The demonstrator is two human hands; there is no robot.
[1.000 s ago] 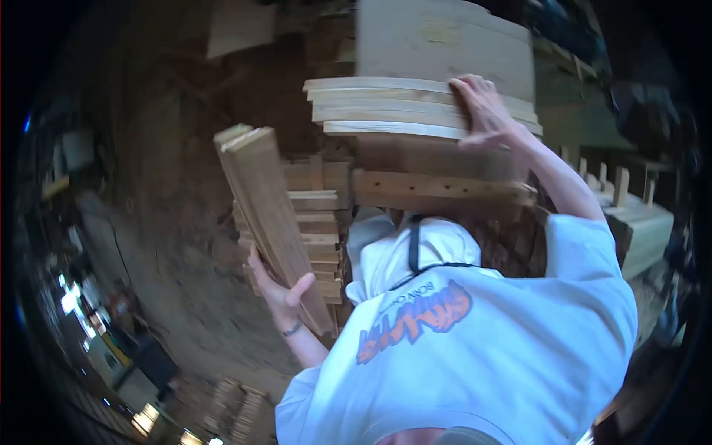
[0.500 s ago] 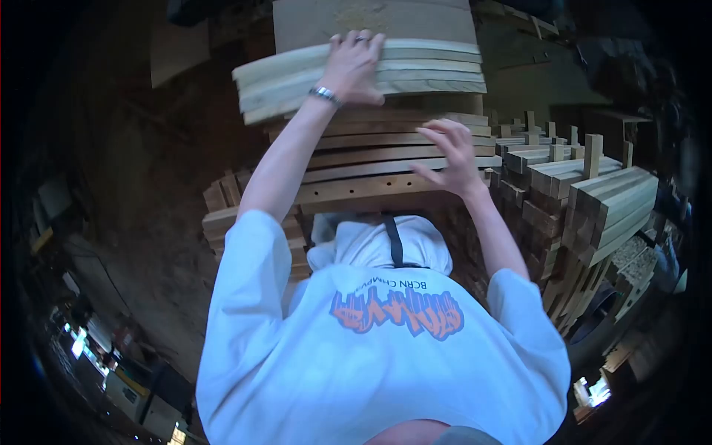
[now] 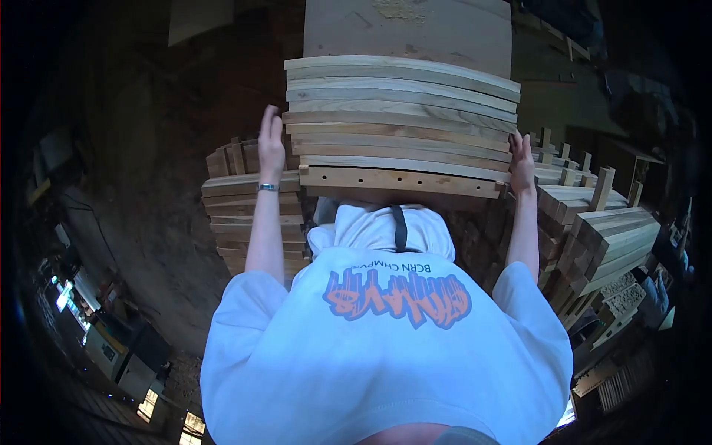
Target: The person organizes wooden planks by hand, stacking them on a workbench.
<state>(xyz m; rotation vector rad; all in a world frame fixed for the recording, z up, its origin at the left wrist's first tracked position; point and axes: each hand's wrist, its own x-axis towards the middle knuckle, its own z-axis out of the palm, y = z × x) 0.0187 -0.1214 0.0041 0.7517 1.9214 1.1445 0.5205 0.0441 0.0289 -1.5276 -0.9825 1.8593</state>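
A row of long wooden boards (image 3: 400, 115) lies side by side in front of me, their ends roughly even. Nearest my body is a wooden strip with several dark holes (image 3: 445, 185). My left hand (image 3: 272, 152), with a watch band at the wrist, is held open just off the left ends of the boards, fingers pointing away from me. On the opposite side my right hand (image 3: 522, 167) is open too, its fingers stretched along the right ends and seemingly touching them. Neither hand grips anything.
Behind the boards extends a flat panel (image 3: 408, 35) with a patch of sawdust (image 3: 399, 10). Stacked lumber (image 3: 252, 200) stands at my left. More stacks of square-cut timber (image 3: 604, 241) stand close on the right, some with upright pieces.
My left hand has left the top of the far boards and moved to their left ends. The far boards now lie against the nearer ones. My right hand has moved out to the right ends.
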